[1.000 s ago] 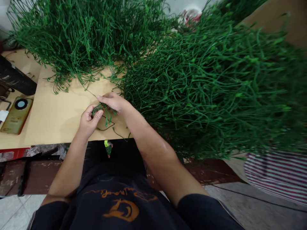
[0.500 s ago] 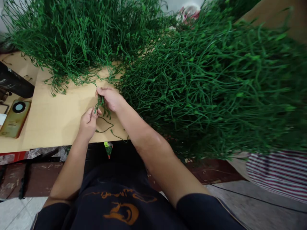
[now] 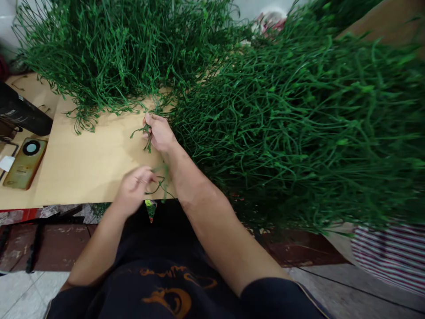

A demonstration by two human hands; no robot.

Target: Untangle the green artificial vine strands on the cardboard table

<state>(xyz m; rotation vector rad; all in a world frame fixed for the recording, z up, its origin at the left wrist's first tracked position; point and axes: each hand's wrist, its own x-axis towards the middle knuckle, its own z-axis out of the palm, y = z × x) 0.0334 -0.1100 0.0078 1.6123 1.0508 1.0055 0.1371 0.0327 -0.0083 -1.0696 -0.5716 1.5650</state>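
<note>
My right hand (image 3: pixel 161 133) is closed around a small bunch of thin green artificial stems (image 3: pixel 148 139), their knobbed ends hanging below the fingers. Lower down, near the front edge of the cardboard sheet (image 3: pixel 89 164), my left hand (image 3: pixel 137 186) is blurred, its fingers pinched together. A green stem (image 3: pixel 164 170) smeared by motion trails from its fingertips. Beneath it lies another dark curled stem (image 3: pixel 156 189). A large heap of green stems (image 3: pixel 282 124) is right beside my right forearm, and a second heap (image 3: pixel 126 53) rises behind both hands.
At the left are a black bottle (image 3: pixel 25 110) lying tilted and a gold phone (image 3: pixel 25 164) with a round camera. Striped red-and-white cloth (image 3: pixel 388 252) shows at lower right. Brown cardboard (image 3: pixel 381 24) stands at upper right. A dark cable (image 3: pixel 352 288) crosses the floor.
My left hand has drawn away from the bunch, moving down and right with a stem at its fingertips. My right hand still grips the bunch. The whole view has shifted slightly.
</note>
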